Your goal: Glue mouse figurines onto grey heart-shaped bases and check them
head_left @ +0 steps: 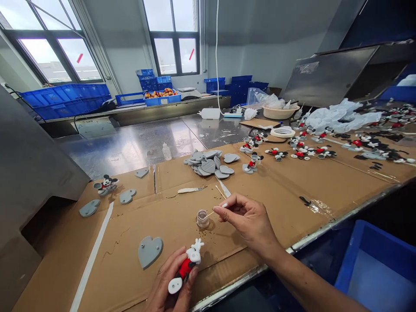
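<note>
My left hand at the bottom of the view grips a Mickey Mouse figurine with red shorts and white gloves, and a white oval piece shows at its end. My right hand pinches a thin wooden stick with a white tip at the hand. The stick's far end reaches towards the mouth of a small glass jar standing on the cardboard. A grey heart-shaped piece lies near my left hand, touching neither hand.
A pile of grey heart pieces and a white-handled knife lie further along the cardboard. Several figurines spread to the right. A blue bin sits below the right edge. A grey metal housing stands at the left.
</note>
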`<control>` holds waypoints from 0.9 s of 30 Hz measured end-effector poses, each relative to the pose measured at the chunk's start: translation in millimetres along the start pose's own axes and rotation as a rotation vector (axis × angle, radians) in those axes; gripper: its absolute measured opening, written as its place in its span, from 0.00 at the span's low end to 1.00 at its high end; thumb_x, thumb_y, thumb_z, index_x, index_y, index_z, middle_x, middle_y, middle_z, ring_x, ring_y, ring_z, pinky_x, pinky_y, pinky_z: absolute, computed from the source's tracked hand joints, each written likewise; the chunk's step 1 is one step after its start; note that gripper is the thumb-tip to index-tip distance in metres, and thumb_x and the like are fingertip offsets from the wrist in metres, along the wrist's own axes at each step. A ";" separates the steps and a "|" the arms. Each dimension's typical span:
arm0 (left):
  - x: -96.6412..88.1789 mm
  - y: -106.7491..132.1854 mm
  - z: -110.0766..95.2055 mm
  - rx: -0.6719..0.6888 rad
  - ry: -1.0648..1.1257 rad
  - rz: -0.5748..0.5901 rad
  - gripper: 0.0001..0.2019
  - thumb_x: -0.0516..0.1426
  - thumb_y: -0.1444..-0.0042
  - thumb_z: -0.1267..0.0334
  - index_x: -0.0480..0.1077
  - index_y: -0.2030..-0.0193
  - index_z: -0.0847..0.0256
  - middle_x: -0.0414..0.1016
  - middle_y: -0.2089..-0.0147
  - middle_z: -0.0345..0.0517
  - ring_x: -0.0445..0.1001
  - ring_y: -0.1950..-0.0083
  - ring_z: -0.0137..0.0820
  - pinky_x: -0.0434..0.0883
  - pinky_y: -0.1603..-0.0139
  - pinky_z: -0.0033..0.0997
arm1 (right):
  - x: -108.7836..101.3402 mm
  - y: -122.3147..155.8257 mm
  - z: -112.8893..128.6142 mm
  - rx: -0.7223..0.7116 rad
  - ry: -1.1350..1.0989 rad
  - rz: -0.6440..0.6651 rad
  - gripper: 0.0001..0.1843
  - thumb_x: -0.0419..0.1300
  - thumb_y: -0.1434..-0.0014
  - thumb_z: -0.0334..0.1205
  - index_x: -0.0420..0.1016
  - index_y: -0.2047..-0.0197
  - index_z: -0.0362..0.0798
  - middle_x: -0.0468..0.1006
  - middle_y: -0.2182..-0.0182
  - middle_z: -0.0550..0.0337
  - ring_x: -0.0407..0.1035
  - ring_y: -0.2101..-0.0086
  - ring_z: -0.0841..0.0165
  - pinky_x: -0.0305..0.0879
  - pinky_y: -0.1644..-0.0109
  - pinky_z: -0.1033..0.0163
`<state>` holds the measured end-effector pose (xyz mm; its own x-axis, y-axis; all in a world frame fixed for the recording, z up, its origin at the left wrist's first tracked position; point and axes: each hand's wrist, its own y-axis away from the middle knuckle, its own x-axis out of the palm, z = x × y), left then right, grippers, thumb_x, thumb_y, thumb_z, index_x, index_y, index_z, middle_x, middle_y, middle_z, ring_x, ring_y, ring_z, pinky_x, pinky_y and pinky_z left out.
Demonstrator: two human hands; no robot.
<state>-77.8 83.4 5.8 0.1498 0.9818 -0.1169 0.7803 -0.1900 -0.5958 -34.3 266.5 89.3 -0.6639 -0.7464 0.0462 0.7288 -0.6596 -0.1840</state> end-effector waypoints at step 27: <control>-9.9 -2.8 -12.6 -0.146 0.066 0.129 0.13 0.62 0.44 0.68 0.77 0.53 0.48 0.81 0.52 0.39 0.79 0.51 0.31 0.74 0.48 0.23 | 26.1 48.6 27.6 0.149 -0.126 0.289 0.12 0.73 0.53 0.39 0.74 0.76 0.47 0.76 0.78 0.63 0.72 0.76 0.72 0.70 0.70 0.70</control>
<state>-73.8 74.2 18.7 0.2896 0.9483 -0.1296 0.8312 -0.3163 -0.4573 -11.6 212.5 108.6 -0.4070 -0.9033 0.1356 0.9064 -0.4177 -0.0625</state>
